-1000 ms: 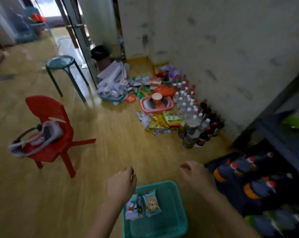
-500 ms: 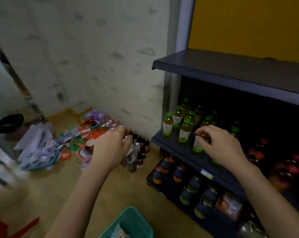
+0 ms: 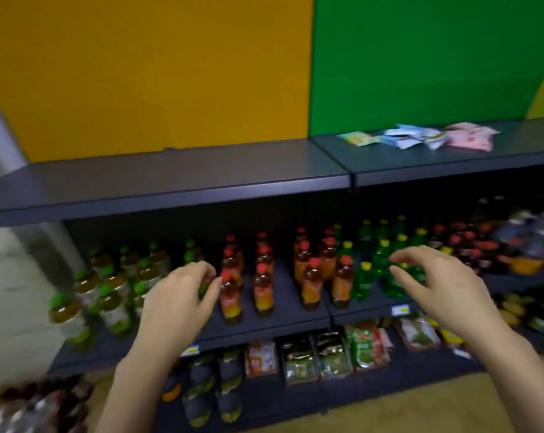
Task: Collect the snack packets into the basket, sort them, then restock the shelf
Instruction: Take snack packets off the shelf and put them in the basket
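Left hand (image 3: 177,304) and right hand (image 3: 445,289) both empty, fingers loosely curled, raised in front of the middle shelf board (image 3: 283,320). That board carries green-capped bottles (image 3: 108,295), red-capped bottles (image 3: 258,282) and green bottles with yellow caps (image 3: 374,270). Labels and price tag (image 3: 400,310) too blurred to read. Snack packets (image 3: 420,137) lie flat at the right end of the top shelf board (image 3: 170,179). Bagged goods (image 3: 311,357) on bottom shelf. Orange panel (image 3: 139,73) and green panel (image 3: 420,57) behind; wood floor (image 3: 420,410).

Green-cap bottles (image 3: 114,310) at L, red-cap bottles (image 3: 263,292) ctr, green bottles (image 3: 363,284) R; orange panel (image 3: 139,73) behind.
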`<action>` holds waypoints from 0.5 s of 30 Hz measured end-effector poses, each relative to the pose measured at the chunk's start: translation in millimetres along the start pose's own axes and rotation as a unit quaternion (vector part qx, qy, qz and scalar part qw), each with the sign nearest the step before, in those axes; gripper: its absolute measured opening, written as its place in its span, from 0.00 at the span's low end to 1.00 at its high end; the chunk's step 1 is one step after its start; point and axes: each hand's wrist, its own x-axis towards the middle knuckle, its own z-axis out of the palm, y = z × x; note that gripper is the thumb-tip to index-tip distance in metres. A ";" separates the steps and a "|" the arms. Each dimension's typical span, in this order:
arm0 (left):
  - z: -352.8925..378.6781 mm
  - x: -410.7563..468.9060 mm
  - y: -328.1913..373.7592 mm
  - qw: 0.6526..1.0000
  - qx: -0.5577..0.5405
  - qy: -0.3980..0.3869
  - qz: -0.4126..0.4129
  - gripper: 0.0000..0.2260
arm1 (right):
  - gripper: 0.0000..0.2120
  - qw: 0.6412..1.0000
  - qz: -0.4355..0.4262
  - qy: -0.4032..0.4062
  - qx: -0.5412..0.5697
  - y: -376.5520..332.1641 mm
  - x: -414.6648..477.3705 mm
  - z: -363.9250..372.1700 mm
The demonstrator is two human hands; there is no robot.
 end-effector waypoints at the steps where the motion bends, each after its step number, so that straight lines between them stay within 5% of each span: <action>1: 9.2 9.9 21.6 1.000 -0.013 0.002 0.013 0.06 | 0.09 1.000 0.021 0.004 -0.009 22.4 -2.3 -7.8; 15: 118.2 114.2 257.3 0.990 -0.129 -0.004 0.055 0.07 | 0.12 0.993 0.109 0.000 -0.035 251.3 50.2 -71.2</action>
